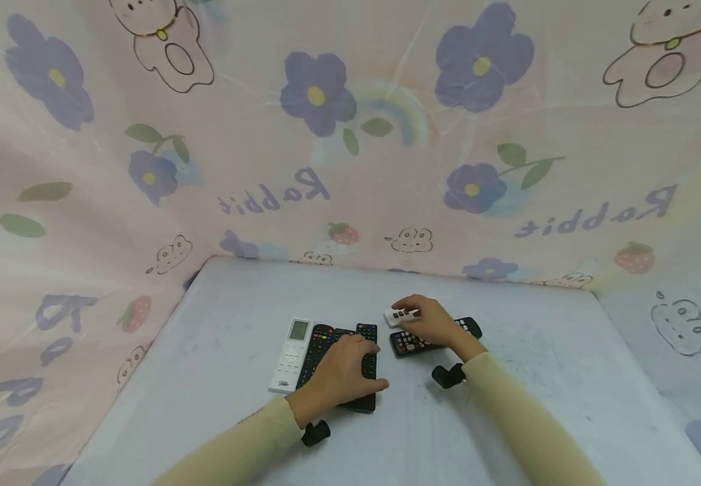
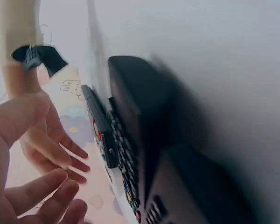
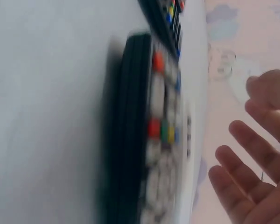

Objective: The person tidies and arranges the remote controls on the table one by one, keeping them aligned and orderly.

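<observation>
My left hand point(image 1: 341, 371) hovers over a row of black remote controls, thumb and fingers spread with nothing held between them. Beneath it lie a black remote with coloured buttons point(image 1: 323, 335) and another black remote point(image 1: 367, 332), both partly covered. A white remote with a grey screen point(image 1: 292, 358) lies at the row's left end. Farther right, my right hand point(image 1: 432, 321) is over a small white remote point(image 1: 393, 317) and a black remote with pale buttons point(image 1: 408, 344). In the right wrist view, its loosely bent fingers point(image 3: 256, 154) stand apart from the remotes.
All the remotes lie on a white table point(image 1: 235, 304). A patterned curtain point(image 1: 381, 162) surrounds its back and sides. Black wrist-worn devices point(image 1: 316, 433) sit below each wrist, close over the tabletop.
</observation>
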A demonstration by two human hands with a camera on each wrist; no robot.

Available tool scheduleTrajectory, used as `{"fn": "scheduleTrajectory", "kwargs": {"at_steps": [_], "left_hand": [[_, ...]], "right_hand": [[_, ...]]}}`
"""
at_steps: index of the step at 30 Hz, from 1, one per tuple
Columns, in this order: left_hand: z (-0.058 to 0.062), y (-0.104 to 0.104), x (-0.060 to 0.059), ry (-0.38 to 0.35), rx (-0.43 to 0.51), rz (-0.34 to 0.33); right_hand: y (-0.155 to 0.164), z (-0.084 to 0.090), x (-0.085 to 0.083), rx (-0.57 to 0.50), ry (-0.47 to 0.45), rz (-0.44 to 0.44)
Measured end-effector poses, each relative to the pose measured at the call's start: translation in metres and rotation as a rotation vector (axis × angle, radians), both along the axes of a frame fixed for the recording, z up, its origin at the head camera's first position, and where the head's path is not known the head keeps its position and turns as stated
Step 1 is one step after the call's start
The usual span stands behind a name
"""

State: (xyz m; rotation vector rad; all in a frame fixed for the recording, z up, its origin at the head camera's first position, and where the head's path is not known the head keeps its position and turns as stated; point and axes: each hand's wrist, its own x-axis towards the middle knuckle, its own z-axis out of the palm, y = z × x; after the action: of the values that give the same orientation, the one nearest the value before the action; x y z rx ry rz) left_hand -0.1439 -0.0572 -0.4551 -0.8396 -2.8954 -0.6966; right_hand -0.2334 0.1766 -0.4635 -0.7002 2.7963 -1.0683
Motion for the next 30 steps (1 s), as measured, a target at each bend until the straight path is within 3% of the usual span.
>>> {"fn": "scheduleTrajectory", "kwargs": {"at_steps": [4,12,23,30], "left_hand": [[0.000,0.010,-0.014,-0.176,0.145,0.041],[-0.006,0.028,-0.040,-0.361,0.331,0.136],[-0.023,0.047,-0.054,-0.441,0.315,0.195],[-0.023,0.055,-0.058,-0.441,0.240,0.207]], "right_hand": [[0.025,0.005,0.003,0.018,0.041,-0.028],[0.070,0.002,0.010,0.084,0.035,-0.077],[0.105,-0.003,0.016,0.258,-0.032,-0.124],[0.113,-0.005,0.020,0.257,-0.112,-0.139]]}}
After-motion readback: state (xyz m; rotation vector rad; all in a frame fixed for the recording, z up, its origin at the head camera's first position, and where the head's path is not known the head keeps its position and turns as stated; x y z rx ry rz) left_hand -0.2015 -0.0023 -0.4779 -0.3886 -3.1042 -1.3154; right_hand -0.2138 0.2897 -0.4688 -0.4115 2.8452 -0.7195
